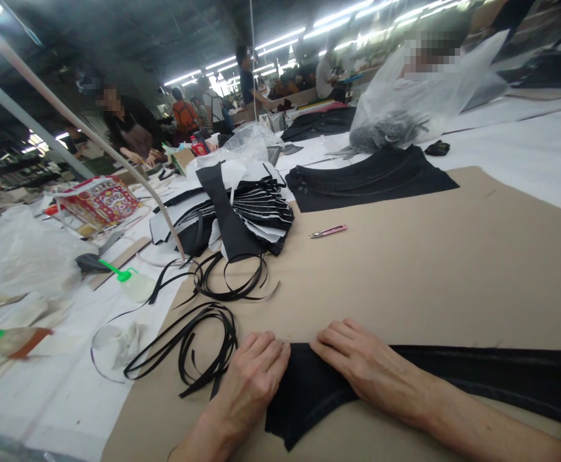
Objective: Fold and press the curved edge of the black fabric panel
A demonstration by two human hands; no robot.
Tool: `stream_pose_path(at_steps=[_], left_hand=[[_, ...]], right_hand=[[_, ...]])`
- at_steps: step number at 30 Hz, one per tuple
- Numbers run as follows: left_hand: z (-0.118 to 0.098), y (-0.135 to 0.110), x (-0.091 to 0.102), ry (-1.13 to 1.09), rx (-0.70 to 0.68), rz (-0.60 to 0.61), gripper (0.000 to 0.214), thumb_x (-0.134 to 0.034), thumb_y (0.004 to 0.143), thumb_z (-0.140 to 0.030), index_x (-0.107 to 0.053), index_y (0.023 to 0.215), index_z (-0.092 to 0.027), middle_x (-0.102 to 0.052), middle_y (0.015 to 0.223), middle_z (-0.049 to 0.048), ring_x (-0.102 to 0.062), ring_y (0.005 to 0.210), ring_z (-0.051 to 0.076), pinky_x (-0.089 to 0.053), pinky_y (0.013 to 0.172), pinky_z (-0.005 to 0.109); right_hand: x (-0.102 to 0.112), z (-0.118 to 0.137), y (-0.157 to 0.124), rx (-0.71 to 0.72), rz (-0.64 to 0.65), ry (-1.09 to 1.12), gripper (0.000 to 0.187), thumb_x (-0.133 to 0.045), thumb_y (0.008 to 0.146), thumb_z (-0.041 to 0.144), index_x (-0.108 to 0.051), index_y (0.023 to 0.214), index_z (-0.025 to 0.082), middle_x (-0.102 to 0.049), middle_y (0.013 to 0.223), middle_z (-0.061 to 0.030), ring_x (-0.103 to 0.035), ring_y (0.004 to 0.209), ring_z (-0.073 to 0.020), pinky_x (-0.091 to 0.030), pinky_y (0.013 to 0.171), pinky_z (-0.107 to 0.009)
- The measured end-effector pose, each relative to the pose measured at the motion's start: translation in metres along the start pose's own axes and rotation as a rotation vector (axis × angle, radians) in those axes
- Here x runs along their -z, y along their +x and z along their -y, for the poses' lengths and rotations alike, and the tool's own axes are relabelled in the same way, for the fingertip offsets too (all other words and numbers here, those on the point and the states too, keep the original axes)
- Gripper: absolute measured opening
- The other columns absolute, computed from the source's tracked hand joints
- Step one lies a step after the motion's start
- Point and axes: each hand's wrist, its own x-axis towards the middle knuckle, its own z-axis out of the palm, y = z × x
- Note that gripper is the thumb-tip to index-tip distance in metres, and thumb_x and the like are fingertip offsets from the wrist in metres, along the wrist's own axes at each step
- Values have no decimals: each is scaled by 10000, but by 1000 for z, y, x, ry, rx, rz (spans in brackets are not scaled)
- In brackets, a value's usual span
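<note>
A long black fabric piece lies along the front of the tan board, its left end cut in a curve. At the upper left corner of this fabric, my left hand has its fingers curled together on the edge. My right hand grips the top edge a little to the right, fingers bent over it; the fingertips are partly hidden. Black strips in loose coils lie just left of my left hand. Pink-handled thread snips rest on the board beyond both hands.
Beyond the tan board lie a fanned stack of black and white pieces and folded black fabric. A clear plastic bag stands behind. Green-capped bottles and a slanting pole are at left. Other people work further back.
</note>
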Motion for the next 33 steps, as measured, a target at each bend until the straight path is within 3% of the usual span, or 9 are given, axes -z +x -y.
stream_pose_path(at_steps=[14,20,26,29,33], left_hand=[[-3,-3,-8,9,19,-61,252,-412,921,-84,-613,1073,-91,-651,915,81,-539,913,217,-461,798,355],[2,2,-6,-325,320,9,299,-402,915,-55,-595,1111,-174,-609,893,46,-513,873,183,-476,776,336],[10,17,3,-602,543,89,378,-413,854,5,-631,1051,-233,-604,979,23,-534,969,160,-474,869,323],[11,23,6,-602,530,149,368,-463,818,3,-623,1055,-228,-592,1011,25,-521,995,172,-452,905,346],[12,25,5,-462,441,252,236,-453,901,-105,-632,992,-228,-587,922,22,-498,934,190,-429,844,364]], right_hand=[[5,-5,8,-28,55,-41,177,-490,891,61,-563,989,190,-568,933,-18,-500,854,-193,-364,736,-344],[19,-5,19,-130,129,79,161,-437,939,117,-567,889,198,-567,895,-12,-530,832,-168,-398,737,-308],[23,-7,24,-225,119,290,223,-445,884,54,-589,958,207,-589,952,-14,-555,892,-157,-419,787,-285],[20,-7,23,-244,103,319,247,-450,858,36,-584,964,215,-590,961,-8,-550,903,-161,-419,808,-297],[19,-6,23,-238,89,299,194,-493,851,58,-570,947,207,-573,963,-12,-533,920,-171,-422,822,-310]])
